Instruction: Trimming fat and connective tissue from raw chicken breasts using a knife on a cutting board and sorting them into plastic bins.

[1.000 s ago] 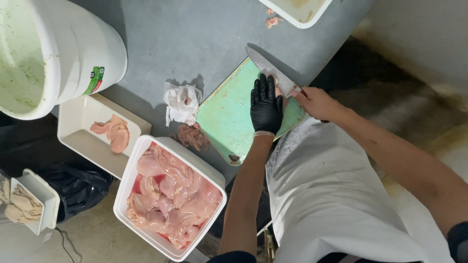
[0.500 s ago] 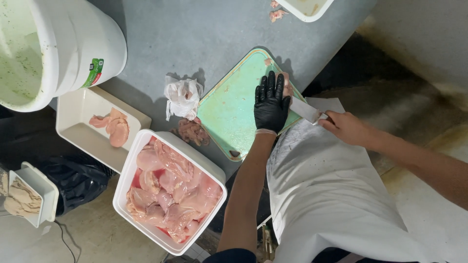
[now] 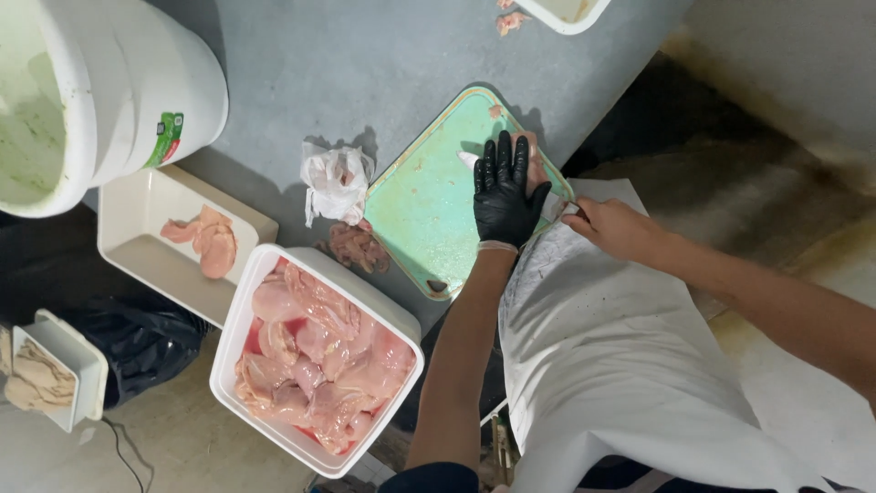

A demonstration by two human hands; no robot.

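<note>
Since the earlier frame the right hand (image 3: 613,226) has pulled back off the green cutting board (image 3: 429,205) toward its near edge, and the gloved left hand (image 3: 503,196) has gone flatter on the board.

Left hand's in a black glove, fingers spread and pressed down flat on a piece of raw chicken (image 3: 532,162) at the right corner of the board — open palm, pinning it rather than gripping. The forearm runs straight up from the bottom of the view, wrist at the board's near edge.

Right hand is bare, curled closed just off the board's right edge, arm coming in from the lower right across a white apron (image 3: 620,365). It's wrapped around a knife handle (image 3: 570,212), but only a sliver of it shows and I can't make out the blade.

Around the board: a crumpled white bag (image 3: 336,180) touches its left side, and a small heap of meat scraps (image 3: 358,245) sits by its lower left edge on the grey tabletop (image 3: 365,64). Below and left of the board there's a white tub (image 3: 260,274) packed with raw chicken pieces, further left a shallower white tray (image 3: 137,219) with a couple of pieces in it, and a big white bucket (image 3: 182,100) well off to the upper left. Another white container (image 3: 570,14) peeks in above the board — just its corner.
</note>
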